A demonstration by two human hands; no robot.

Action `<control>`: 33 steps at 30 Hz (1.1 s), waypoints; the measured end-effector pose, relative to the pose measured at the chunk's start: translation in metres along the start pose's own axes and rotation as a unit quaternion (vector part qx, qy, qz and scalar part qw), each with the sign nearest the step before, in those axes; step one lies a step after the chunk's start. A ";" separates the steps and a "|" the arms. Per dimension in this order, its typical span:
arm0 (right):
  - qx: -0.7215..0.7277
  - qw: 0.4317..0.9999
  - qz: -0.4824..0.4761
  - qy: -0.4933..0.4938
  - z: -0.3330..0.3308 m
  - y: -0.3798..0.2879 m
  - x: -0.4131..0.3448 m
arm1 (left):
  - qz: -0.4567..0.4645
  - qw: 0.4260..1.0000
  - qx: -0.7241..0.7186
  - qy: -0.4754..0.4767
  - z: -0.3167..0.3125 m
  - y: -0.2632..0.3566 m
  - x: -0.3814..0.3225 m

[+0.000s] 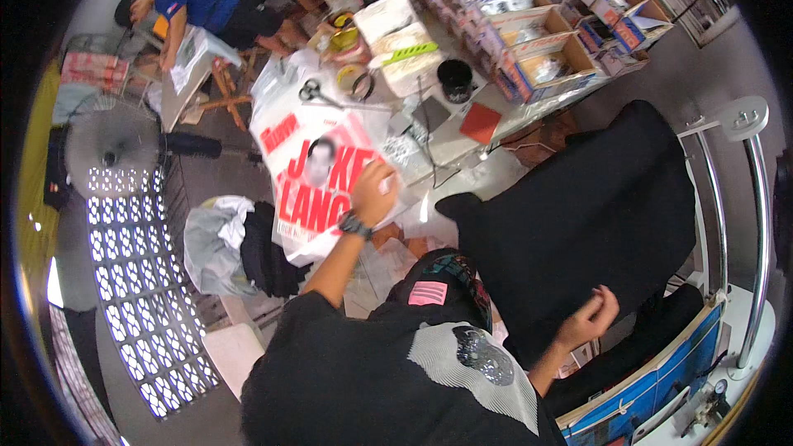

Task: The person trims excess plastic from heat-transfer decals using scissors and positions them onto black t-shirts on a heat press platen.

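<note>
My left hand (pixel 375 193), with a dark watch on the wrist, is at the right side of a printed plastic film sheet (pixel 310 198). Its fingers are curled and seem to pinch the sheet near that edge. Large red lettering and a grey portrait cover the sheet. To the right, a black garment (pixel 582 217) is spread out over what looks like a heat press, its platen hidden beneath. My right hand (pixel 588 320) is over the garment's near part, fingers slightly apart and holding nothing visible.
Scissors (pixel 319 94), tape rolls (pixel 356 82), a black cup (pixel 455 79) and a red square (pixel 480 123) lie on the table. Cardboard boxes (pixel 551 65) line its back. Chrome posts (pixel 753 248) rise at right. Folded black cloth (pixel 269 248) sits left, near a fan (pixel 111 142). Another person (pixel 198 9) bends over a board.
</note>
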State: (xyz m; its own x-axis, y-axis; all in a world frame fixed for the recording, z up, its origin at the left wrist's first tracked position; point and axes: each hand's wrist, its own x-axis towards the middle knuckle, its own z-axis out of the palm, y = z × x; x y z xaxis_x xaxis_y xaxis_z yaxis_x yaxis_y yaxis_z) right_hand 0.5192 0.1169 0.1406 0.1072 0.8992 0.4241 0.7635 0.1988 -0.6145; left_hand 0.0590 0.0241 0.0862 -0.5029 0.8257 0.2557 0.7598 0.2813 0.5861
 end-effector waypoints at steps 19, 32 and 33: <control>0.271 0.791 -0.276 -0.474 0.233 -0.349 -0.102 | -0.319 0.923 0.211 0.038 -0.092 -0.290 -0.023; -0.175 0.845 -0.380 -0.334 0.633 -0.505 -0.139 | -0.335 0.940 -0.026 0.053 -0.095 -0.319 0.005; -0.167 0.842 -0.361 -0.363 0.626 -0.514 -0.131 | -0.315 0.947 -0.025 0.056 -0.095 -0.320 0.004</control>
State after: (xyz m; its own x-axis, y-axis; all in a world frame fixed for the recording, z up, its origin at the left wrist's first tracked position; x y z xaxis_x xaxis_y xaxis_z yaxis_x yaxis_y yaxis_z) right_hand -0.2862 0.1412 -0.0158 -0.7878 0.6158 0.0135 0.6118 0.7849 -0.0980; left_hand -0.2250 -0.1088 -0.0275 -0.8930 0.4433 -0.0778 0.2755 0.6749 0.6846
